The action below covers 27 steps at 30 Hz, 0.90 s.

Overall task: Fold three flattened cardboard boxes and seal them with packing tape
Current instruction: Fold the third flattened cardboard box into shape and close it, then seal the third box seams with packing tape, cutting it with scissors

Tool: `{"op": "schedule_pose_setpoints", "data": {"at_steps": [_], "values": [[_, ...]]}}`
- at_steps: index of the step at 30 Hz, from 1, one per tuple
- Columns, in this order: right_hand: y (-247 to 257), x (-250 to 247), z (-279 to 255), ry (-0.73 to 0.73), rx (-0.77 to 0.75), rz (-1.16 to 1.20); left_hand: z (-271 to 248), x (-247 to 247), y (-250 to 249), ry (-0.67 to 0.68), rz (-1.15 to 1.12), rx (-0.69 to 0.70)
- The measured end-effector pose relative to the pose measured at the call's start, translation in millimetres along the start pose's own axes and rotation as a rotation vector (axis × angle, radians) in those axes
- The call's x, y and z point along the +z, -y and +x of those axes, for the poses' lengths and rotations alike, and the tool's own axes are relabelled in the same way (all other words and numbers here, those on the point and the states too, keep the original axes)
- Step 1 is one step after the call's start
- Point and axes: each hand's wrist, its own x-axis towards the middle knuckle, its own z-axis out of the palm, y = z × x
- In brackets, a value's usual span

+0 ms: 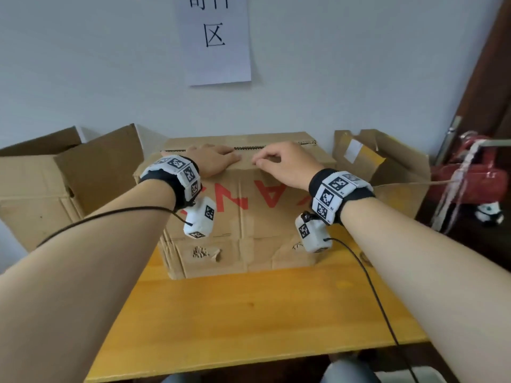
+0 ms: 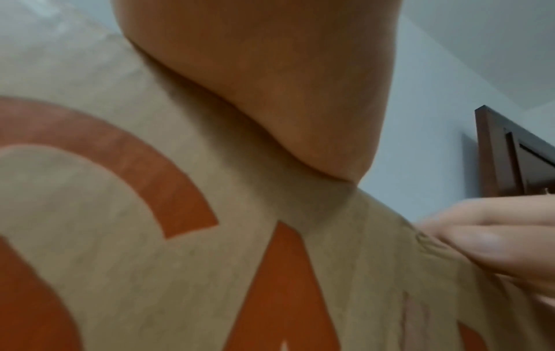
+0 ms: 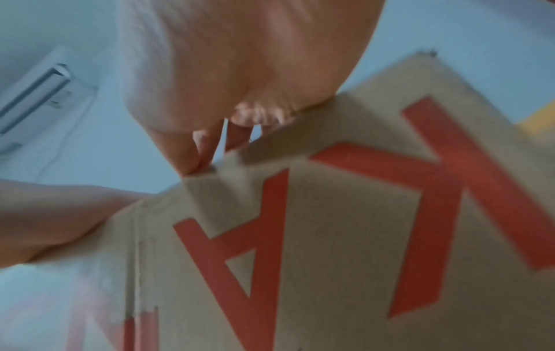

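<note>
Your brown cardboard box with red letters printed on its front (image 1: 243, 217) stands at the centre of the head view, on the far half of the yellow wooden table (image 1: 249, 322), its top flaps folded shut. Your left hand (image 1: 213, 161) lies palm down on the box's top, just left of centre, its fingers straight and together, pressing the flap at the front edge; the left wrist view shows the heel of that hand (image 2: 270, 95) seated on the cardboard above the red print. Your right hand (image 1: 282, 164) sits just right of it, close but apart, with the fingers curled and thumb and forefinger brought together at the top front edge; the right wrist view shows those fingertips (image 3: 207, 152) pinching a short strip of brown tape (image 3: 228, 187) that runs down from the edge onto the box's front. At the left of the frame stands a larger open brown cardboard carton (image 1: 55, 183) with a raised flap, and at the right another open brown box (image 1: 387, 167) with its flaps up. A red tape dispenser (image 1: 475, 178) sits at the right edge. A white paper sign with black characters (image 1: 215, 37) hangs on the wall at upper centre.
</note>
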Motion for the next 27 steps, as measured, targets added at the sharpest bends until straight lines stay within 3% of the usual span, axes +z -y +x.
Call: {"op": "schedule_pose_setpoints", "data": {"at_steps": [2,4,7,16,21,27], "values": [[1.0,-14.5,-18.7,-0.027,-0.038,0.1,-2.0,0.1,0.6,-0.033,-0.013,0.008],[-5.5,-30.0,-39.2,-0.146,-0.038,0.2,-2.6,0.9,1.2,-0.049,-0.036,0.009],[-32.7,-44.0,-71.8,-0.24,0.07,0.239,-1.7,2.1,4.4,-0.063,-0.066,-0.022],[-161.3,-33.4,-140.1,0.132,0.753,-0.051,16.4,8.1,-47.6,-0.096,-0.061,-0.245],[-194.6,-26.1,-162.9,0.305,0.868,-0.236,18.5,8.8,-59.3,-0.08,-0.029,-0.322],[-218.6,-7.7,-165.4,0.308,0.988,-0.223,18.4,6.1,-59.5,-0.053,0.031,-0.347]]}}
